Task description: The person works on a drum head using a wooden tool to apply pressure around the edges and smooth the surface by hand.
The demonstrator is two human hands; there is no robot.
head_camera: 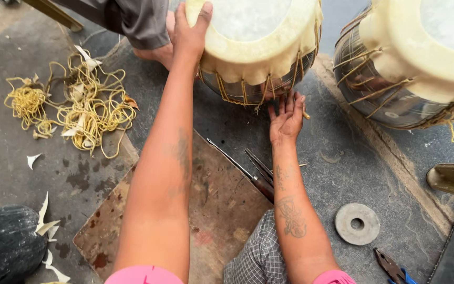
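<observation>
A: Two drums in view. Nearer drum (256, 47) at 12 o'clock, pale skin head, yellowish lacing down a dark shell. Second drum (411, 63) at 2 o'clock, same build, well apart from both hands.

B: Floor stuff, big to small?

A: Rusty flat metal plate (211, 210) at 6 o'clock under the forearms. Tangle of yellow cord (74, 113) at 9 o'clock. Long metal tools (253, 171) near centre, lying on the plate edge. Grey disc with a hole (357, 223) at 4 o'clock. Pliers (392, 268) at 5 o'clock, partly cut off.

B: Hands?

A: Left hand (190, 37) at 11 o'clock, flat on the nearer drum's rim, thumb spread away from the fingers, clamping nothing. Right hand (286, 121) just below the drum, palm up, fingers close together, tips reaching into the lacing at the shell's bottom. Grip on a cord: cannot tell.

B: Anyone else?

A: Another person's foot (156, 52) at 11 o'clock, just beside the left hand.
</observation>
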